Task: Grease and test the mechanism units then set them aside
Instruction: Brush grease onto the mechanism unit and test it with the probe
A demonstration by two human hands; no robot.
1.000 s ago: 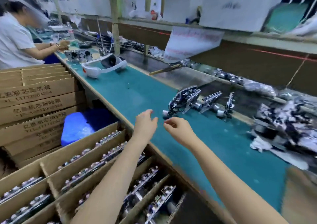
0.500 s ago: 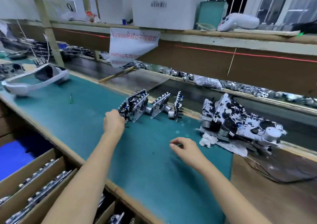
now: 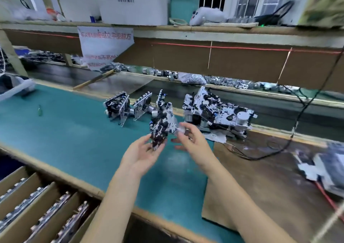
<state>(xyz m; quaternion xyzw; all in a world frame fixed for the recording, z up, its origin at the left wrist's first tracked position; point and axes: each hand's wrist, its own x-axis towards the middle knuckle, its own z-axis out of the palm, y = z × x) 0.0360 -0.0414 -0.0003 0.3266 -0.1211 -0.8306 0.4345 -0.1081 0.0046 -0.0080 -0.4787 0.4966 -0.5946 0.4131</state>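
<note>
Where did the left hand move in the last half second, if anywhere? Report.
Yes: the left hand moved from the left end of the standing row rightward, nearer the person.
</note>
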